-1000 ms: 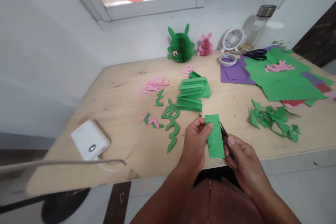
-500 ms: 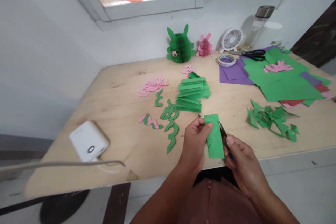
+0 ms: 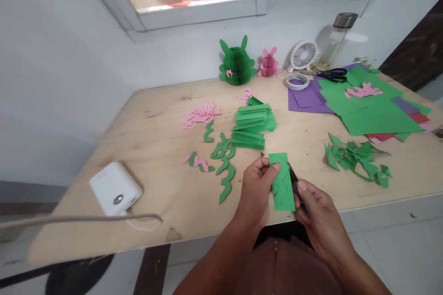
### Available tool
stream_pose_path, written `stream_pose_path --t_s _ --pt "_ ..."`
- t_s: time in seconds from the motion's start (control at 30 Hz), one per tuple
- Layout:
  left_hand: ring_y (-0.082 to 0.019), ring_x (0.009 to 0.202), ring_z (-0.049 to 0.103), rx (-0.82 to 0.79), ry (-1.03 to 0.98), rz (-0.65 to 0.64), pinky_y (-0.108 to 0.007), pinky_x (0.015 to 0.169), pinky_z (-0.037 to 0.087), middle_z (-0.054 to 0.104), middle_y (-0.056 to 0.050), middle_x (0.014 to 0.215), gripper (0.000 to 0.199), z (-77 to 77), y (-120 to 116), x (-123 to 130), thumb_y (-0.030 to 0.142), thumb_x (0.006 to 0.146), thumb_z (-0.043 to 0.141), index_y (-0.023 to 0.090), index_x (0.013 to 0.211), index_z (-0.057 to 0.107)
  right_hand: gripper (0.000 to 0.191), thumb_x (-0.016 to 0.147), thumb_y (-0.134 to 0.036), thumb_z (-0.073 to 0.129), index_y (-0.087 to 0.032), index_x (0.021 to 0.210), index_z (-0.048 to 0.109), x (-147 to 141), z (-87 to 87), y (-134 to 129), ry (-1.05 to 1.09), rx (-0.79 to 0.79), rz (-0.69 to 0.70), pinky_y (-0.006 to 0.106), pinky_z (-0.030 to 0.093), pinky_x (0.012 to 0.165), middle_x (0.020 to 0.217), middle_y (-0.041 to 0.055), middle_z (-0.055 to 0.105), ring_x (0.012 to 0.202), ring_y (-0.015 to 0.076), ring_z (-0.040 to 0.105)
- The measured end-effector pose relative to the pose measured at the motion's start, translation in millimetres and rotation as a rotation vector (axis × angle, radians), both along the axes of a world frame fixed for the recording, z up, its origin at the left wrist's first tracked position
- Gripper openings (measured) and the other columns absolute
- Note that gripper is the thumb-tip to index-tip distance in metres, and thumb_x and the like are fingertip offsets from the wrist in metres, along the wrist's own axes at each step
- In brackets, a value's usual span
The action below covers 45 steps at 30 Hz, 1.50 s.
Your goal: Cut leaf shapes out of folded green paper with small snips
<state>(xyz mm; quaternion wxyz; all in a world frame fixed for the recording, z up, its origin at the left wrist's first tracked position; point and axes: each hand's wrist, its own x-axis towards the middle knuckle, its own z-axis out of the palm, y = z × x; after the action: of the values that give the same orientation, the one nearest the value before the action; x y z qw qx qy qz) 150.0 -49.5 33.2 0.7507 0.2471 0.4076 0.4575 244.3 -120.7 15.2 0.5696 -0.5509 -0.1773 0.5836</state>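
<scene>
Between thumb and fingers, my left hand [image 3: 259, 183] pinches a green paper piece [image 3: 284, 193] that has curved dark lines drawn on it. A thin dark tip, perhaps a pen's, pokes out above that hand. My right hand [image 3: 318, 207] is closed around black-handled scissors [image 3: 294, 177], whose blades lie along the paper's right edge. The handles are mostly hidden by my fingers. Beyond my left hand lie folded green paper strips [image 3: 252, 120]. Wavy green cutouts [image 3: 227, 175] rest to its left.
Green scraps [image 3: 358, 156] lie to the right, below stacked coloured sheets [image 3: 380, 113] with a second pair of scissors [image 3: 332, 74]. A tape roll [image 3: 297, 82], small fan [image 3: 303, 55], bottle [image 3: 337, 39] and green paper figure [image 3: 237, 64] stand behind. A white power bank [image 3: 116, 188] sits left.
The view has shifted slightly. Both hands keep their hold on the green paper and the scissors, with the blades still at the paper's right edge.
</scene>
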Motion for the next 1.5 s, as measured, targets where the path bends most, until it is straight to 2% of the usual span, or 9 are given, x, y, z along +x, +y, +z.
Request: stream_pose_path --t_s 1.5 --pt "-0.007 0.056 0.052 0.0 -0.006 -0.024 -0.019 0.056 0.04 0.06 0.001 0.065 0.019 -1.9 -0.2 -1.1 0.025 0.065 0.073 0.014 0.07 0.058 0.044 0.077 -0.051 0.069 -0.016 0.059 0.05 -1.4 -5.2 -1.0 0.026 -0.004 -0.05 0.02 0.014 0.041 0.052 -0.0064 0.037 0.044 0.0042 0.021"
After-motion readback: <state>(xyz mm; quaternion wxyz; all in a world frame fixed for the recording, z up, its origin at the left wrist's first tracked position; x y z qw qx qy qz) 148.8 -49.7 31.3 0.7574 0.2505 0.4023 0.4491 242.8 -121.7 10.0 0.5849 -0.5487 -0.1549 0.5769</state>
